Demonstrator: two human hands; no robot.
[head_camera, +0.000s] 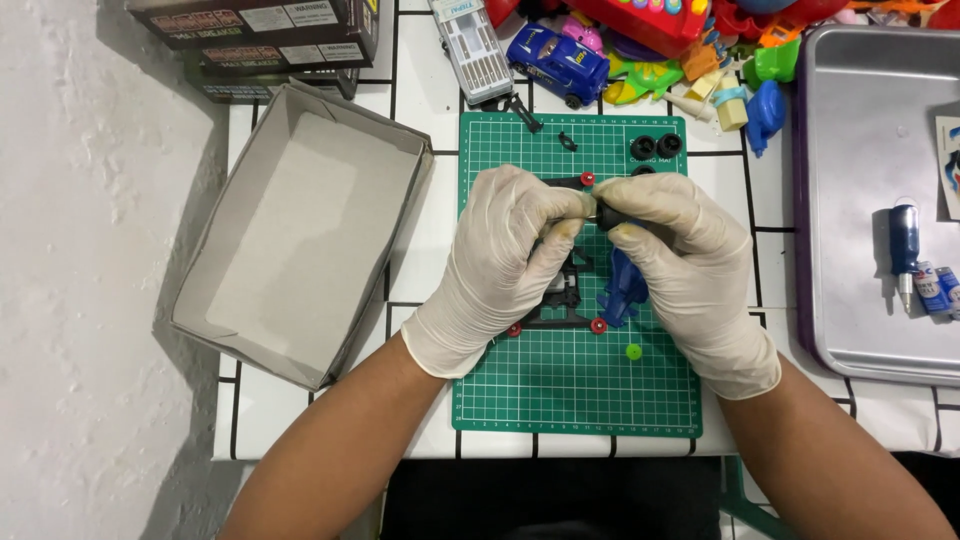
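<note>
Both gloved hands meet over the green cutting mat (575, 390) on the white tiled table (420, 250). Left hand (505, 265) and right hand (680, 270) pinch a small black wheel (608, 214) between thumb and fingertips, just above a black toy-car chassis (560, 300) with red rollers at its corners. A blue body piece (622, 288) lies partly under the right hand; a green knob (633, 351) sits near it. Two black tyres (656, 147) rest at the mat's top edge. Left: an open grey cardboard box (300, 240), nothing inside. Right: a metal tray (870, 120) holding a blue-capped tube (904, 245) and small batteries (938, 288). A blue toy car (555, 60) sits among heaped toys behind.
</note>
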